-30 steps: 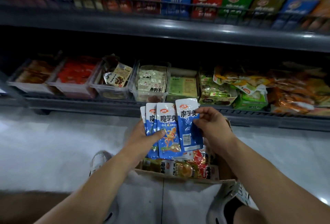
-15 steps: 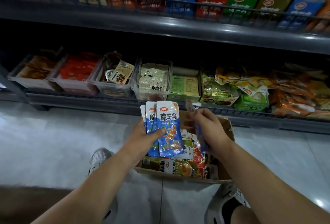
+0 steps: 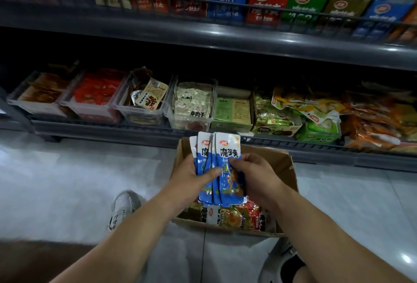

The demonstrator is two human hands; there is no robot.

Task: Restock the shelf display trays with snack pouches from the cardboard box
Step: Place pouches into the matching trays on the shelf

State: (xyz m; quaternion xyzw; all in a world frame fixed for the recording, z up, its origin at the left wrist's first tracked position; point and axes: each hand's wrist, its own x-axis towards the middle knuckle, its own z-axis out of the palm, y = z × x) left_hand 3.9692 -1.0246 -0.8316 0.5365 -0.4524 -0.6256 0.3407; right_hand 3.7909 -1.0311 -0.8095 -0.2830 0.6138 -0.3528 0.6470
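A stack of several blue and white snack pouches [image 3: 222, 154] stands upright above the open cardboard box [image 3: 279, 163] on the floor. My left hand [image 3: 191, 176] grips the stack from the left, thumb across the front. My right hand [image 3: 255, 176] pinches the front pouch from the right. More pouches in red, yellow and white [image 3: 234, 216] lie in the box below. Clear display trays [image 3: 144, 111] sit side by side on the low shelf behind the box, each holding packets.
A dark upper shelf edge [image 3: 203, 34] juts out above the trays, carrying torn-open cartons of snacks. Green and orange packs [image 3: 316, 113] crowd the low shelf's right side. My shoes [image 3: 121, 208] stand on the pale tiled floor on either side of the box.
My right hand carried the single blue pouch from the right side back onto the front of the stack. The stack is now squared up between both hands.
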